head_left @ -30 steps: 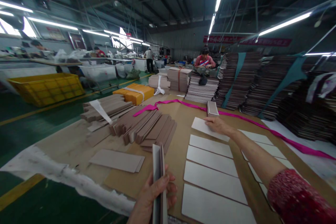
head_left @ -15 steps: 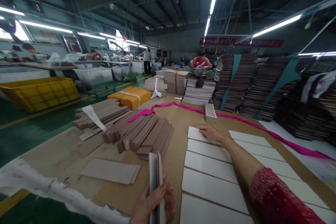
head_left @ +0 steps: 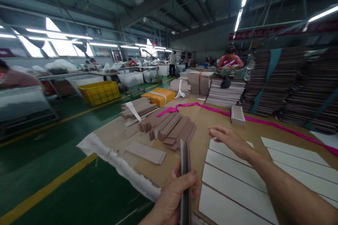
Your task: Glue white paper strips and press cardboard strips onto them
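My left hand is closed around a thin stack of cardboard strips, held on edge at the table's near side. My right hand reaches forward over the far end of a column of white-faced boards. Its fingers stretch to the left with nothing visible in them; whether they touch the top board cannot be made out. A second column of white boards lies to the right, partly behind my forearm. Left of my hands, grey-brown cardboard strips lie in a fanned pile, with a few loose strips nearer me.
A magenta ribbon crosses the table beside a small bundle of strips. Tall board stacks stand at the back right. An orange package sits at the far left edge. A co-worker is behind the stacks.
The view has swung left. My right hand has lifted its fingers from the far white board and moved slightly beyond it. My left hand still grips the strips, now pressed closer together.
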`<state>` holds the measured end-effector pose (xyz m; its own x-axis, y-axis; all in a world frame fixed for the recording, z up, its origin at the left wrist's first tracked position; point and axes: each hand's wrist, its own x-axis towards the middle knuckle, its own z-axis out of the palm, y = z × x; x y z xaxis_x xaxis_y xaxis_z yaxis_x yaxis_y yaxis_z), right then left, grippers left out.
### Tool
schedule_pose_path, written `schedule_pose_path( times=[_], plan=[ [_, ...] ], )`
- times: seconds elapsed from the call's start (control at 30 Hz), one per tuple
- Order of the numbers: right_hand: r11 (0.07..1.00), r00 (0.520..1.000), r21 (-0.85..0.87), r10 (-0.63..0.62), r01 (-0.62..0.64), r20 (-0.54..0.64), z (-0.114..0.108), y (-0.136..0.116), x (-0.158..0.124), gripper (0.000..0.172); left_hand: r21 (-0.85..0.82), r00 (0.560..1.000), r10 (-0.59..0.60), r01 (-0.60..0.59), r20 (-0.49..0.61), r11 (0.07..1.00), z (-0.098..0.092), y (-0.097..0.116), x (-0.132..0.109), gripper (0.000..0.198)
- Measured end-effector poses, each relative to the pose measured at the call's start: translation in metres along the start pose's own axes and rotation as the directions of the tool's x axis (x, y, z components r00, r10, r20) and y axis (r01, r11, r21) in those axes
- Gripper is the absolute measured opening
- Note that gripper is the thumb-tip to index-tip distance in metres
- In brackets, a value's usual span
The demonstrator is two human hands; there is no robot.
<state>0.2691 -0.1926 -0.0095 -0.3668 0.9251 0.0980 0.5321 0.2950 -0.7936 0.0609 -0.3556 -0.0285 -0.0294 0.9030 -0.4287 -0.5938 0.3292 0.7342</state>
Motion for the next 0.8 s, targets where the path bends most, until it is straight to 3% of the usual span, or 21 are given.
schedule_pose_path(
  times=[0.07,0.17,0.23,0.33,0.53,0.7,0.8],
  plan=[
    [0.940,0.981,0.327,0.032,-0.094,0.192,0.018,-0.032,-0.026,0.058,0.023,0.998,0.034,-0.035,0.057,0.999,0.007,-0.002,-0.001,0.064],
    [0.848,0.932,0.522,-0.112,-0.092,0.346,0.037,-0.063,-0.058,0.056,0.054,0.984,0.094,-0.103,0.152,0.993,0.013,-0.006,0.000,0.071],
    [0.820,0.929,0.567,-0.147,-0.077,0.339,0.043,-0.071,-0.068,0.050,0.071,0.978,0.107,-0.121,0.178,0.990,0.014,-0.008,-0.001,0.077],
    [0.796,0.943,0.593,-0.091,-0.125,0.321,0.044,-0.071,-0.073,0.045,0.068,0.983,0.083,-0.095,0.162,0.993,0.016,-0.011,-0.003,0.075],
    [0.720,0.942,0.662,-0.036,-0.208,0.335,0.044,-0.062,-0.077,0.035,-0.036,0.986,0.061,-0.056,0.155,0.998,0.021,-0.012,-0.012,0.049],
    [0.703,0.954,0.677,0.006,-0.218,0.301,0.045,-0.058,-0.080,0.031,-0.017,0.971,0.099,-0.097,0.217,0.995,0.026,-0.009,-0.011,0.068],
    [0.678,0.951,0.699,-0.001,-0.225,0.308,0.046,-0.057,-0.080,0.030,-0.002,0.969,0.106,-0.108,0.221,0.994,0.022,-0.011,-0.006,0.067]
  ],
)
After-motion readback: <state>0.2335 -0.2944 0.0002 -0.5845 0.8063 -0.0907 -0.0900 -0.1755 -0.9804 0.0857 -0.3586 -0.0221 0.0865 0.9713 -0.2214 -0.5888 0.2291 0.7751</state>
